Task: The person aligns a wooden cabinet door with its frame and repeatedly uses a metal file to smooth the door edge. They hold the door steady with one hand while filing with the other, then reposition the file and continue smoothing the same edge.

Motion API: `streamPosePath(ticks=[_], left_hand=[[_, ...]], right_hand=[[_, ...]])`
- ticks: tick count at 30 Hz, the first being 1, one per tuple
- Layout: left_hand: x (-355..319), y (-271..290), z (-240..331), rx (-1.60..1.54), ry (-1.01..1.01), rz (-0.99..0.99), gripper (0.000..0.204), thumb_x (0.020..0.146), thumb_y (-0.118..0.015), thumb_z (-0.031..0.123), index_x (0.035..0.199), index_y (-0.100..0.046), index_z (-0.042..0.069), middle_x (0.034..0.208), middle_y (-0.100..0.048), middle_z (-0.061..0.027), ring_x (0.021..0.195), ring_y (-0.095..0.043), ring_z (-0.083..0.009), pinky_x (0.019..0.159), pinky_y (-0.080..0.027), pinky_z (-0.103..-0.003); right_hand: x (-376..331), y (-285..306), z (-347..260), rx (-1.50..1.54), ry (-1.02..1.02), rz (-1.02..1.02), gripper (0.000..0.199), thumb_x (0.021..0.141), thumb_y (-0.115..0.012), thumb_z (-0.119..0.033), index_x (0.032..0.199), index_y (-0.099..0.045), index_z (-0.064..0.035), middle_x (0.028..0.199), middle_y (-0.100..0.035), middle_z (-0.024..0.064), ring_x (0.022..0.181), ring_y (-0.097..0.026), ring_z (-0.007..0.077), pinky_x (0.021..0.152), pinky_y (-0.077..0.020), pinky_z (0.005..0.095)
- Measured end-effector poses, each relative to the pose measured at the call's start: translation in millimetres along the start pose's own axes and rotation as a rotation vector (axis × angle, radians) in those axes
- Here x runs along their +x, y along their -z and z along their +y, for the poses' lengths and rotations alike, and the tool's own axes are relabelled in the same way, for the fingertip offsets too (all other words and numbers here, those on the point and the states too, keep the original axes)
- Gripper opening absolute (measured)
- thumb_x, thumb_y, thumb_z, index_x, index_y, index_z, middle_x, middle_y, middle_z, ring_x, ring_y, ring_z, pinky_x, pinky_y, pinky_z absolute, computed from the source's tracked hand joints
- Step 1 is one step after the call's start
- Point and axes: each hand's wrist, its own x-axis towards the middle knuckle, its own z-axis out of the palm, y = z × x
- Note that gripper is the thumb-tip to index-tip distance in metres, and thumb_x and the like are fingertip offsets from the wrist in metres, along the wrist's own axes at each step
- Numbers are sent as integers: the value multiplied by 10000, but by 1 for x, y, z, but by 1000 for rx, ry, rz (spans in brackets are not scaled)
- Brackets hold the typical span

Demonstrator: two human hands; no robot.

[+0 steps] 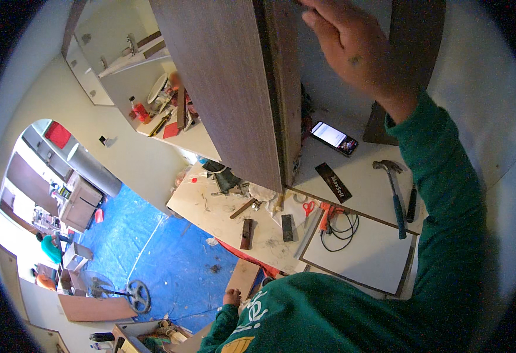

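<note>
My right hand (355, 50) is raised at the top, beside the edge of a tall brown wood-grain panel (222, 76). Its fingers stretch up toward that edge, and their tips are cut off by the picture's rim. Low in the middle, my left hand (232, 297) is curled next to a brown board (240, 279); anything inside it is too small to make out. Under my right arm lie a claw hammer (397, 203), a phone (334, 138) with a lit screen and a dark flat strip (333, 182). An orange glue gun (325, 217) with a coiled black cable rests on a white panel (358, 253).
Red-handled scissors (309, 207), small dark blocks (246, 233) and scraps lie on the worktop (211, 203). Shelves (193, 138) with bottles and tools stand behind the panel. Blue sheeting (175, 259) covers the floor. A fan (137, 296) and another person (52, 247) are at the left.
</note>
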Motion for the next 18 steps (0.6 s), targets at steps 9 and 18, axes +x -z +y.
streamPosePath(ticks=[9,18], left_hand=[[0,-8,0,247,71,-13,513,884,-591,507,985,-720,21,963,-708,-234,941,-664,-427,841,-518,-483],[-43,11,-34,361,133,-136,553,908,-552,540,1062,-713,34,1053,-695,-241,1000,-654,-425,878,-516,-477]], right_hand=[[33,7,24,-101,157,-138,164,948,-598,-57,1085,-625,29,905,-495,121,733,-583,236,655,-491,342],[-112,-20,13,97,-90,-460,125,934,-653,-195,1024,-643,-109,870,-582,128,757,-605,314,671,-502,393]])
